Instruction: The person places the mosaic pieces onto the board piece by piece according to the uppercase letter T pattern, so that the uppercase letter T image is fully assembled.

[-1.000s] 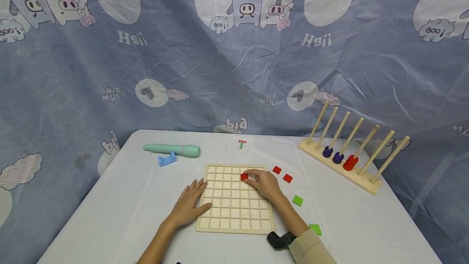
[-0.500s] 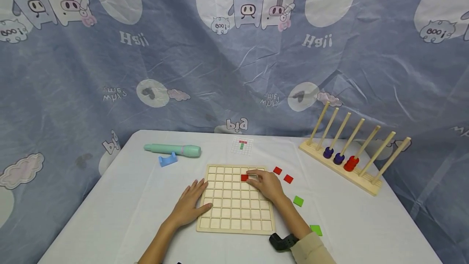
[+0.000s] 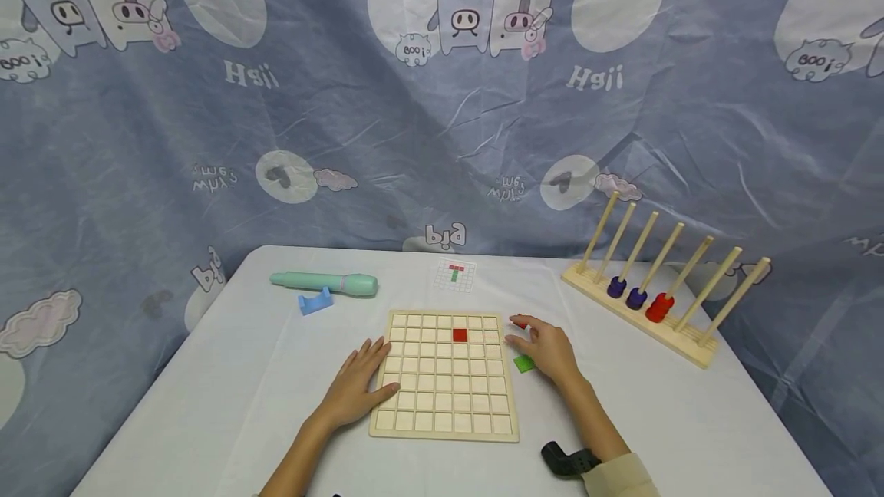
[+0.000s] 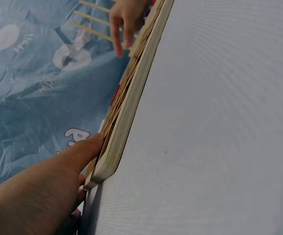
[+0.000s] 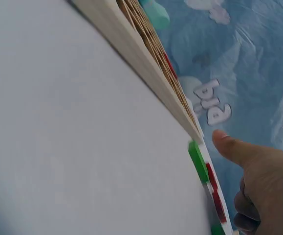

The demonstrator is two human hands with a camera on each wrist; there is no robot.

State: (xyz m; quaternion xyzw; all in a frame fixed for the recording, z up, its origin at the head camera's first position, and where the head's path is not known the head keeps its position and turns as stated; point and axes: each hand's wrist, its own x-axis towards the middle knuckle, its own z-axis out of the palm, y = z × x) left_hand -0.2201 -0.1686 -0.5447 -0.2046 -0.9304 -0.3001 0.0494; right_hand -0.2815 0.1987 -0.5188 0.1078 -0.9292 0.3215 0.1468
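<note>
My left hand rests at the left edge of the wooden grid board, fingers spread and thumb over the frame. In the left wrist view, the left thumb touches the board's rim. One red square tile sits in a cell of the second row from the far edge. My right hand is just right of the board, thumb and index finger apart. Its index fingertip is at a red tile, partly covered. Below the thumb lies a green tile. Other loose tiles are largely hidden by the right hand and forearm.
A small pattern card with a red-and-green T lies behind the board. At the back left are a green pen-like tool and a blue stand. A wooden peg rack with purple and red beads stands at the right.
My right hand has left the red tile in its cell and moved right, off the board, to the loose tiles. A green tile now lies nearer the board. My left hand has stayed put.
</note>
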